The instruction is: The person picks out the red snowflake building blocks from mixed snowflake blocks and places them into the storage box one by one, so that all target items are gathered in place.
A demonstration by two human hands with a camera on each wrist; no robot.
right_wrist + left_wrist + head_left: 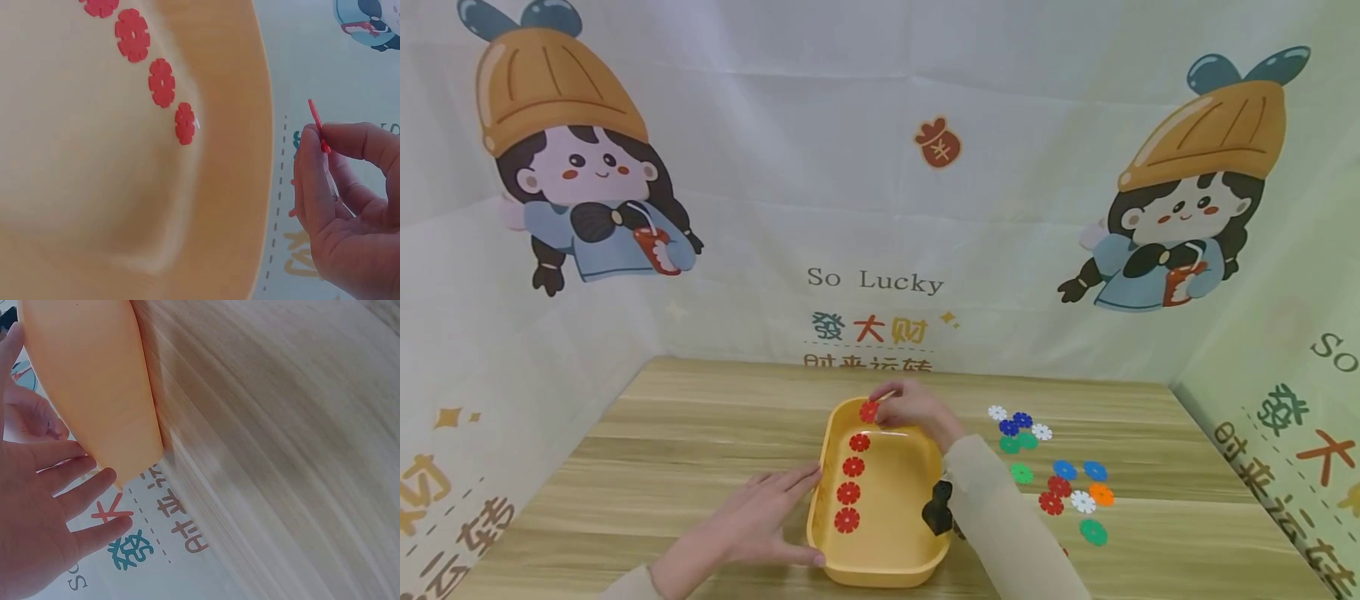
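A yellow plastic tray (887,577) stands on the wooden table. Along its left side lies a row of several red notched discs (848,493), snowflake-shaped building pieces. Over the tray's far end, my right hand (917,410) pinches another red snowflake disc (315,115) between thumb and fingers, seen nearly edge-on in the right wrist view. Small red bits also peek out behind those fingers in that view. My left hand (758,518) rests against the tray's left side, fingers extended, with the thumb at the near left corner.
Loose snowflake discs lie scattered on the table to the right: blue (1064,471), white (1083,502), orange (1101,494), green (1093,532) and red (1051,503). A printed cloth (880,208) hangs behind and beside the table. A black device (937,507) is at my right wrist.
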